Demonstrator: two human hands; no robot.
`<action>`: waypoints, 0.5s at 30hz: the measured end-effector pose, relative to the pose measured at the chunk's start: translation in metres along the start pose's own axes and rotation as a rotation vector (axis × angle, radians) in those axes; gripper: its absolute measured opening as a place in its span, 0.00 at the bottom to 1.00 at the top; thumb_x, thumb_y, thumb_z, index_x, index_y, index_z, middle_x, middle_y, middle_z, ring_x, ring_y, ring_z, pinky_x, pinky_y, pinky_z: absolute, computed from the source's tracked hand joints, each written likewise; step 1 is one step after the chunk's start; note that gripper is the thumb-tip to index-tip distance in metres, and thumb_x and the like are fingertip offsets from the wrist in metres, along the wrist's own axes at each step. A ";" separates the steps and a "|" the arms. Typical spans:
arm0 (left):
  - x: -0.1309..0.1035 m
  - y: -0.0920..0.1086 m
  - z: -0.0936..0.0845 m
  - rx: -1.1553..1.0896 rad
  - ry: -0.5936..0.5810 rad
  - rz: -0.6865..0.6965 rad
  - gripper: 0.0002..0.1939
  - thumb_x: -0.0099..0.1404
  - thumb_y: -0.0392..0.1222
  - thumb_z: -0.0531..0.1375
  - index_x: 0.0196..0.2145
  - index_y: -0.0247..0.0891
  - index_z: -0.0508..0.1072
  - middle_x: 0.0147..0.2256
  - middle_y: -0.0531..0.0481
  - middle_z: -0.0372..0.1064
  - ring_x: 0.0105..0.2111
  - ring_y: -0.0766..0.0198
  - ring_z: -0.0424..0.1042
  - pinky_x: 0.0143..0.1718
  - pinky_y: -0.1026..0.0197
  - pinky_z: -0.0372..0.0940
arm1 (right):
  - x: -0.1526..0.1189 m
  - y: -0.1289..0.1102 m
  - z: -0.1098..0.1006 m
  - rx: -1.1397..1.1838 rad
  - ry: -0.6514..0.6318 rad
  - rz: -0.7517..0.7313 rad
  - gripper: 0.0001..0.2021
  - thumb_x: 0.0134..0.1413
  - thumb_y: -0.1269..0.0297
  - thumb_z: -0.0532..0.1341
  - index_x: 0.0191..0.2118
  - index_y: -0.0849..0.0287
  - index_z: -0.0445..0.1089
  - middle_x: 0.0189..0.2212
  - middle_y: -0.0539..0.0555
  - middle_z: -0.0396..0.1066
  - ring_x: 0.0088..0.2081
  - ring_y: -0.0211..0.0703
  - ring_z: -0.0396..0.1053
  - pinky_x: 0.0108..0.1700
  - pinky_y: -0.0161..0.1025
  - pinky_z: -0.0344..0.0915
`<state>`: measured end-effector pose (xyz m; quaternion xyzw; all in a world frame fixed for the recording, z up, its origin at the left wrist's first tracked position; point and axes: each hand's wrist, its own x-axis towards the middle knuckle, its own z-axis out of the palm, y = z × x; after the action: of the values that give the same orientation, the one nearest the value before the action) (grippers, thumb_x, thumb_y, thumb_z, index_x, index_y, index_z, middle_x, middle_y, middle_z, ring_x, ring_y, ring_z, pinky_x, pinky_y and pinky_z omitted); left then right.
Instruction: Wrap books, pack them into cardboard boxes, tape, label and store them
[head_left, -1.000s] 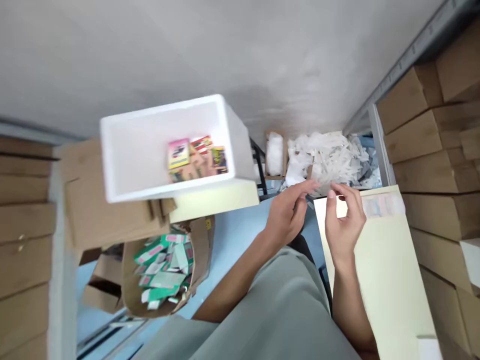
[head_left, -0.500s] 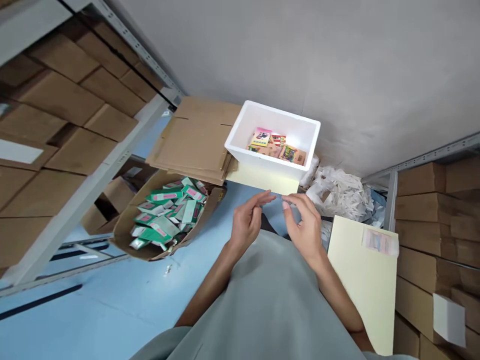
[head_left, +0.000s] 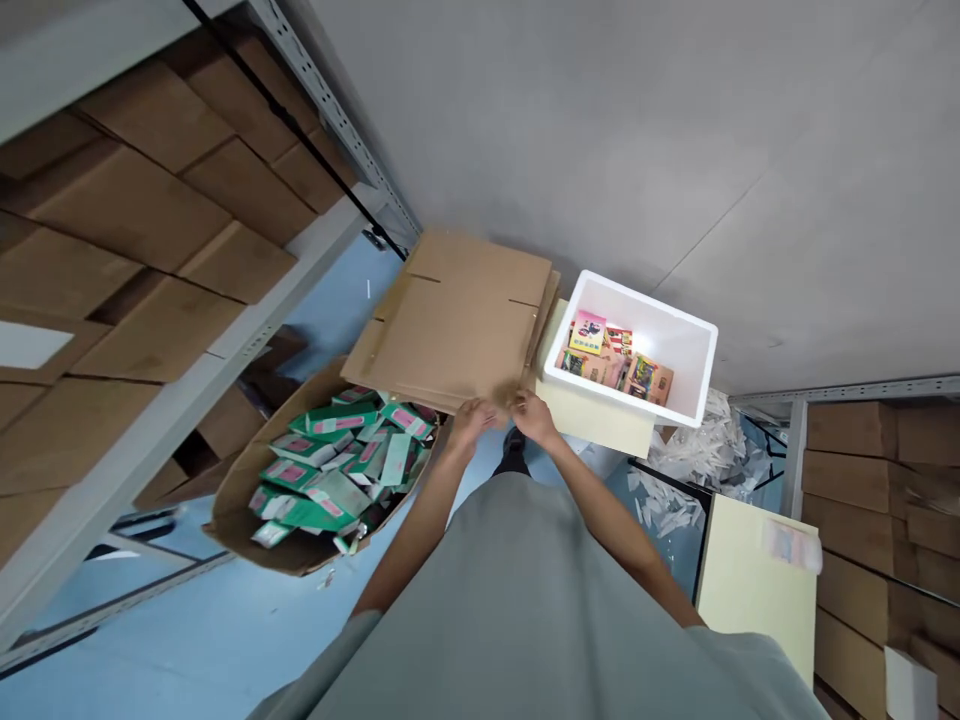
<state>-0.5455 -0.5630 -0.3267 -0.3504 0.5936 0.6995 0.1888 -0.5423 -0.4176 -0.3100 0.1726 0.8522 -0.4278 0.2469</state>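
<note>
My left hand and my right hand are close together at the near right corner of a stack of flattened cardboard boxes. Fingers on both hands are closed in a pinch. Between them is a small, blurred brownish patch; whether it is a separate thing or the cardboard's corner, I cannot tell. Right of the stack, a white foam box holds several small colourful packets and stands on a pale yellow board.
At the left, an open carton is filled with green and white small boxes. Shelves of brown cartons line both sides. White scraps lie by another pale yellow surface at right. A grey wall rises behind.
My hands have moved forward from in front of my body to the cardboard stack's near corner. The view has shifted, so the foam box and stack appear further right and lower.
</note>
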 end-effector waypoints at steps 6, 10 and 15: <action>0.073 0.019 -0.043 -0.133 0.068 -0.362 0.21 0.77 0.51 0.66 0.61 0.37 0.75 0.57 0.41 0.75 0.51 0.54 0.79 0.50 0.47 0.79 | 0.048 -0.025 0.036 -0.102 0.092 0.253 0.16 0.71 0.63 0.64 0.58 0.65 0.73 0.61 0.74 0.77 0.60 0.62 0.80 0.60 0.48 0.73; 0.078 0.020 -0.056 -0.263 0.052 -0.487 0.09 0.80 0.37 0.61 0.54 0.33 0.77 0.44 0.43 0.77 0.39 0.61 0.79 0.41 0.59 0.78 | 0.053 -0.031 0.036 -0.089 0.146 0.315 0.15 0.68 0.62 0.66 0.55 0.63 0.73 0.56 0.72 0.80 0.56 0.62 0.81 0.55 0.48 0.74; 0.077 0.032 -0.076 -0.446 0.044 -0.466 0.08 0.79 0.36 0.60 0.52 0.37 0.78 0.36 0.47 0.77 0.34 0.64 0.79 0.41 0.64 0.78 | 0.048 -0.053 0.030 0.043 0.154 0.165 0.09 0.62 0.57 0.69 0.37 0.55 0.72 0.35 0.54 0.80 0.40 0.50 0.79 0.40 0.38 0.70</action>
<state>-0.6000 -0.6547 -0.3632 -0.5246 0.3334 0.7426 0.2495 -0.6002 -0.4687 -0.3183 0.2799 0.8420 -0.4098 0.2114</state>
